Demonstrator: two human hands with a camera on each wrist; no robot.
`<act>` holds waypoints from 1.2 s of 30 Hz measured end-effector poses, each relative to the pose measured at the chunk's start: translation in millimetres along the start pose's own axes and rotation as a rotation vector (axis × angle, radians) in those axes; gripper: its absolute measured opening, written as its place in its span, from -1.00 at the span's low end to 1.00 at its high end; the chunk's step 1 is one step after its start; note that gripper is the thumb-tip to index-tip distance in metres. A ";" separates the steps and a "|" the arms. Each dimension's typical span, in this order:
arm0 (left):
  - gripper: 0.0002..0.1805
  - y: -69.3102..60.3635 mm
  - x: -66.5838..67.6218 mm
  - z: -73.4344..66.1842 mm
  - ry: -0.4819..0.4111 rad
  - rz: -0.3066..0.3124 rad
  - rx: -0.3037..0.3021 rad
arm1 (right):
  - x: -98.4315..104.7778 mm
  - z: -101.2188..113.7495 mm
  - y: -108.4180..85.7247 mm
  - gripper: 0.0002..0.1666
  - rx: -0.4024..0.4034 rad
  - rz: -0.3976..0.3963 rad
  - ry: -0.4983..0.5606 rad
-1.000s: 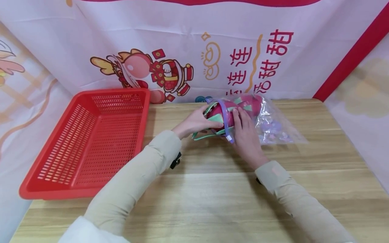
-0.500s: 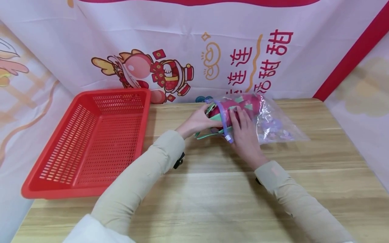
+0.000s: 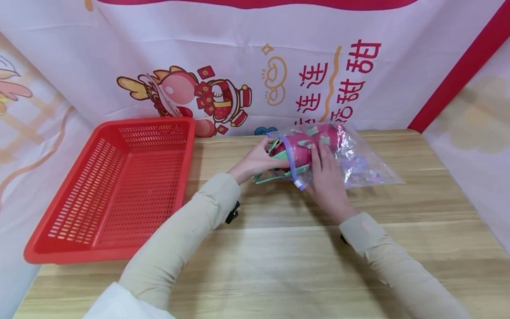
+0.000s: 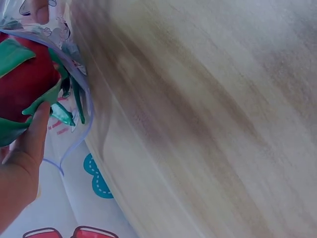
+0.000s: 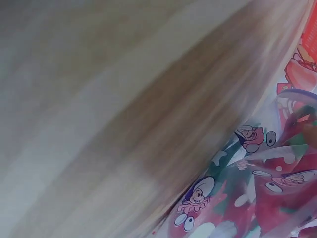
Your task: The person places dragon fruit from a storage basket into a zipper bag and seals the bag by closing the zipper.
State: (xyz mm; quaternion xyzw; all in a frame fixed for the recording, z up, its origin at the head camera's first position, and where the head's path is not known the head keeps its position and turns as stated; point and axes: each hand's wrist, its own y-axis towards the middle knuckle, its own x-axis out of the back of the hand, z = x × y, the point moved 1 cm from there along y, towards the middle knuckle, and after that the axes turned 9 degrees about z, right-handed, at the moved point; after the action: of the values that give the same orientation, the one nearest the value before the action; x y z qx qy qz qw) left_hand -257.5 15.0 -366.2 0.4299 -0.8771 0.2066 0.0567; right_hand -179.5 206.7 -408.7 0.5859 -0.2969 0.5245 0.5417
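In the head view a red dragon fruit with green leaves lies at the mouth of a clear printed bag with a purple zip edge; another red fruit is deeper inside. My left hand grips the leafy end of the nearer fruit, thumb and fingers around it. The right hand rests on the bag over the fruit, fingers extended. In the left wrist view the left hand's thumb presses a green leaf of the fruit. The right wrist view shows the printed bag, with red and green inside.
A red perforated basket stands on the left of the wooden table. Behind the table hangs a white printed cloth with red characters and cartoon figures.
The right hand has shifted slightly right and down along the bag. The left hand keeps its grip on the fruit, and the purple bag edge has moved slightly left.
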 end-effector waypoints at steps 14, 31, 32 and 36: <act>0.03 7.9 -11.2 1.9 0.031 0.075 -0.003 | -1.2 -2.9 0.3 0.07 0.023 -0.020 0.032; 0.00 20.4 -27.3 6.2 -0.019 0.097 -0.063 | -3.9 -3.0 1.6 0.02 0.068 -0.043 -0.028; 0.00 20.4 -27.6 6.2 -0.019 0.099 -0.062 | -4.1 -3.2 1.6 0.02 0.068 -0.042 -0.034; -0.02 18.3 -27.5 6.1 -0.011 0.115 -0.058 | -4.6 -4.2 1.5 0.04 0.059 -0.034 -0.054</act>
State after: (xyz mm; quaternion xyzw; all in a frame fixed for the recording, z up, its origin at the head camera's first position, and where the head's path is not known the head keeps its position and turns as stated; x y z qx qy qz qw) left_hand -254.1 42.6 -385.0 0.3782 -0.9062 0.1819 0.0524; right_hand -183.3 209.3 -413.0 0.6206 -0.2860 0.5076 0.5248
